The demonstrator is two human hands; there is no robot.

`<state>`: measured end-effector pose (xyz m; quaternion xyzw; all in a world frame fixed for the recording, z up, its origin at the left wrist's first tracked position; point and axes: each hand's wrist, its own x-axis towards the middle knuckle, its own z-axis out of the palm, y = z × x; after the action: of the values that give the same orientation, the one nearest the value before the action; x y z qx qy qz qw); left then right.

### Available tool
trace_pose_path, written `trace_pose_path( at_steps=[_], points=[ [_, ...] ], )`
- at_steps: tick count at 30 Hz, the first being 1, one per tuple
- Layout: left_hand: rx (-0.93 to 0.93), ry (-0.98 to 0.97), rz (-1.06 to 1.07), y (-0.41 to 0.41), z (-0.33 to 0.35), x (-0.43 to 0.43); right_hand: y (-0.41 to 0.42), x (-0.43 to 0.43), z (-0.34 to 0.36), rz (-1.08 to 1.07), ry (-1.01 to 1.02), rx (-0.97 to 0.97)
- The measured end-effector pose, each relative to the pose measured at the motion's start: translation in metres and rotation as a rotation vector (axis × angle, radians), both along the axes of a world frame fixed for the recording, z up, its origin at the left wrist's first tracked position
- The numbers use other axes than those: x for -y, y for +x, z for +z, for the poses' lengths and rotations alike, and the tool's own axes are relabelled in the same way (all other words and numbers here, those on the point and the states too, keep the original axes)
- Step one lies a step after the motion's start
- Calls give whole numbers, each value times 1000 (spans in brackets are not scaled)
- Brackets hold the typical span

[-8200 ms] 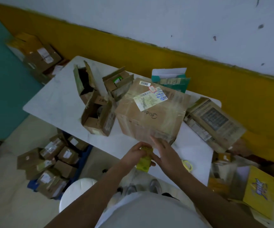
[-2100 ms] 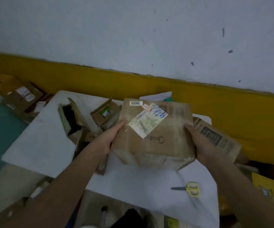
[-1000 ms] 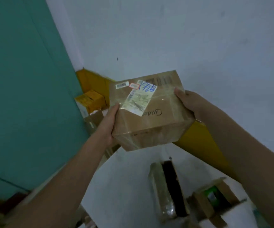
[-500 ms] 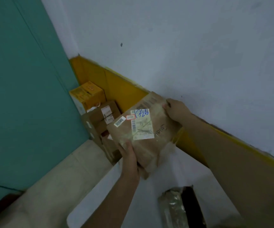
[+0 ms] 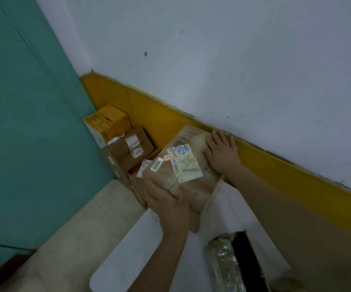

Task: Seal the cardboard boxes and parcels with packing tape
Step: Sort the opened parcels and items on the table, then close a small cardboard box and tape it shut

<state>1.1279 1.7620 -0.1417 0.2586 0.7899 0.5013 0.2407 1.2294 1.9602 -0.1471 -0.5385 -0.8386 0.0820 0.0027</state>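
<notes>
A taped brown cardboard box (image 5: 188,182) with white labels and blue writing on top sits past the far left corner of the white table (image 5: 141,245), on a pile of parcels against the wall. My left hand (image 5: 169,204) grips its near end, fingers wrapped over the edge. Its far end is under my right hand (image 5: 221,152), which lies flat with spread fingers.
A yellow carton (image 5: 107,122) and several brown labelled parcels (image 5: 133,147) are stacked in the corner between the teal wall and the yellow wall band. An open box (image 5: 231,264) lined with plastic stands on the table near my right forearm. Pale floor lies at the left.
I lifted the box off the table, swung it left and lowered it onto the corner pile. My right hand went from gripping its far edge to lying flat on top.
</notes>
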Motion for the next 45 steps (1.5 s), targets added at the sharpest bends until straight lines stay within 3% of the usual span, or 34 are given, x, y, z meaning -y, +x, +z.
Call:
trace_pose_path(
  at_steps=[4, 9, 12, 17, 21, 24, 27, 30, 32, 34, 38, 42, 45],
  points=[
    [-436, 264, -131, 17, 35, 7, 44, 52, 11, -24, -9, -169],
    [-350, 252, -466, 75, 50, 23, 142, 136, 36, -234, -132, -422],
    [-341, 178, -561, 105, 38, 53, 198, 185, 41, -293, -212, -439],
    [-439, 139, -697, 162, 25, 130, 269, 266, 19, -291, -244, -541],
    [-545, 146, -790, 206, 5, 205, 300, 332, 10, -263, -134, -550],
    [-521, 6, -685, 229, -13, 259, 317, 384, 1, -377, -111, -537],
    [-292, -358, -606, 237, -46, 293, 326, 433, -22, -495, -249, -434],
    [-252, -594, -823, 239, -79, 308, 324, 468, -54, -466, -545, -379],
    [-276, -588, -911, 246, -89, 311, 330, 482, -74, -475, -574, -417],
    [-250, -568, -978, 259, -92, 312, 351, 489, -78, -573, -534, -435],
    [-176, -548, -1153, 300, -79, 295, 419, 498, -57, -934, -473, -664],
    [-325, -420, -1386, 361, -63, 252, 473, 511, -39, -1253, -415, -778],
    [-429, -349, -1498, 409, -56, 221, 495, 527, -42, -1481, -375, -971]
  ],
)
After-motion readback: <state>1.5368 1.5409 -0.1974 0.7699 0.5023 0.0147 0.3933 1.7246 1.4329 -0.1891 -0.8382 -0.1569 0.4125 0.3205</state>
